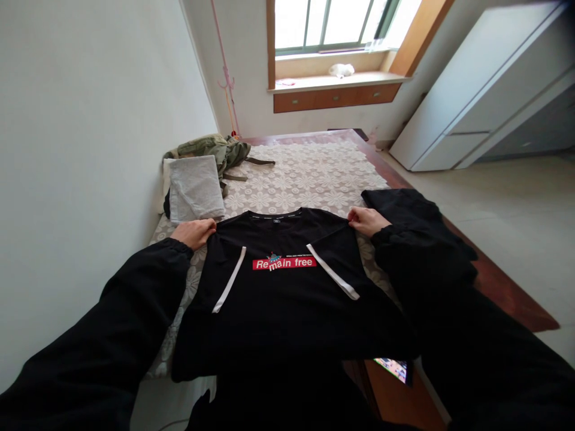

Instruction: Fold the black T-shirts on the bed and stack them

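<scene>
A black T-shirt (287, 299) with a red "Remain free" label and white sleeve edges lies flat on a white lace cloth (309, 173) over a wooden table. Both sleeves are folded inward over its front. My left hand (195, 231) pinches the shirt's left shoulder. At the opposite shoulder, my right hand (366, 220) grips the fabric the same way. Both my arms are in black sleeves.
A folded grey garment (196, 187) and a bunched olive-green one (215, 149) lie at the table's far left by the wall. Another black garment (413, 209) lies at the right edge. A phone with a lit screen (395, 368) lies near me. White cabinets stand at the right.
</scene>
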A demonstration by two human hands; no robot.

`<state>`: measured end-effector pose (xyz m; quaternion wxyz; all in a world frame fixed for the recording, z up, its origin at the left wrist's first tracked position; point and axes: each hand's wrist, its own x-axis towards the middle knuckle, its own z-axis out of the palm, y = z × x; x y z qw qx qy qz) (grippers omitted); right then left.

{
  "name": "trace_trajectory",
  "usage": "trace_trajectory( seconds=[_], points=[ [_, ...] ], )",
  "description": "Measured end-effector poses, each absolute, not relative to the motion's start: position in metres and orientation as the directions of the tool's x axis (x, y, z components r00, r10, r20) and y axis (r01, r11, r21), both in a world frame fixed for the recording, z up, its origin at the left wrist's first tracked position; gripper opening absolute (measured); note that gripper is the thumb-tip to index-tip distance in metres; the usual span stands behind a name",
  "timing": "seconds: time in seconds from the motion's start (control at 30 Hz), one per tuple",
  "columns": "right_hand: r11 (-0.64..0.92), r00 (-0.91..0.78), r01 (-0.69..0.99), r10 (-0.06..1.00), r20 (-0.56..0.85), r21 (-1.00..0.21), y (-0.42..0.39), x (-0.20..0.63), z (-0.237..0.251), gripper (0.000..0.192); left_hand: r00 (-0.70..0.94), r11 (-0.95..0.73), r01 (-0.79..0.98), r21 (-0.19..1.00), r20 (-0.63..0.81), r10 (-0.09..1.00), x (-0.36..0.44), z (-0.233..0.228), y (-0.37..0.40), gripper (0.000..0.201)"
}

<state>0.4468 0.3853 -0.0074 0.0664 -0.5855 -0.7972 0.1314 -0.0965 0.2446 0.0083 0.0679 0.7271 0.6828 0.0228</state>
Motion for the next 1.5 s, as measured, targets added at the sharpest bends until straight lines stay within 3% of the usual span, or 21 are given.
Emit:
trace_trajectory(
  seconds=[0.1, 0.13, 0.23, 0.37, 0.53, 0.7, 0.87, 1.07, 1.17, 1.37, 1.5],
  points=[
    [0.417, -0.400, 0.880, 0.909, 0.119, -0.227, 0.357, 0.416, 0.013, 0.017, 0.074, -0.060, 0.980, 0.189, -0.070, 0.995, -0.102, 0.008, 0.246, 0.027],
    [0.484, -0.470, 0.846, 0.875, 0.116, -0.224, 0.345, 0.399, 0.021, 0.018, 0.078, -0.061, 0.976, 0.210, -0.073, 0.994, -0.104, 0.008, 0.246, 0.028],
    [0.642, -0.692, 0.700, 0.717, -0.079, -0.312, 0.310, 0.331, 0.038, 0.029, 0.090, -0.069, 0.962, 0.263, -0.069, 0.994, -0.109, 0.004, 0.248, 0.029],
    [0.695, -0.769, 0.637, 0.598, -0.224, -0.332, 0.286, 0.239, 0.038, 0.040, 0.099, -0.077, 0.949, 0.305, -0.057, 0.993, -0.114, -0.002, 0.249, 0.033],
    [0.684, -0.749, 0.663, 0.604, -0.273, -0.305, 0.280, 0.176, 0.023, 0.052, 0.082, -0.064, 0.946, 0.318, -0.044, 0.996, -0.117, -0.005, 0.248, 0.036],
    [0.700, -0.767, 0.642, 0.581, -0.273, -0.313, 0.274, 0.172, 0.020, 0.038, 0.068, -0.054, 0.954, 0.296, -0.036, 0.997, -0.114, -0.003, 0.245, 0.033],
    [0.639, -0.702, 0.712, 0.635, -0.324, -0.290, 0.282, 0.183, 0.019, 0.040, 0.067, -0.060, 0.967, 0.247, -0.021, 0.997, -0.103, 0.002, 0.243, 0.025],
    [0.673, -0.712, 0.703, 0.663, -0.234, -0.232, 0.262, 0.189, 0.031, 0.039, 0.021, -0.027, 0.968, 0.248, 0.028, 0.999, -0.090, 0.015, 0.224, 0.033],
    [0.780, -0.816, 0.577, 0.561, -0.140, -0.240, 0.227, 0.195, 0.038, 0.040, -0.009, 0.006, 0.959, 0.284, 0.011, 1.000, -0.081, 0.026, 0.193, 0.032],
    [0.923, -0.960, 0.279, 0.268, -0.077, -0.266, 0.167, 0.199, 0.025, 0.034, 0.038, 0.036, 0.916, 0.400, -0.175, 0.984, -0.049, 0.039, 0.091, 0.029],
    [0.962, -0.981, 0.195, 0.195, -0.020, -0.192, 0.157, 0.189, 0.008, 0.028, 0.005, 0.076, 0.913, 0.402, -0.198, 0.980, -0.044, 0.027, 0.044, 0.023]
  ],
)
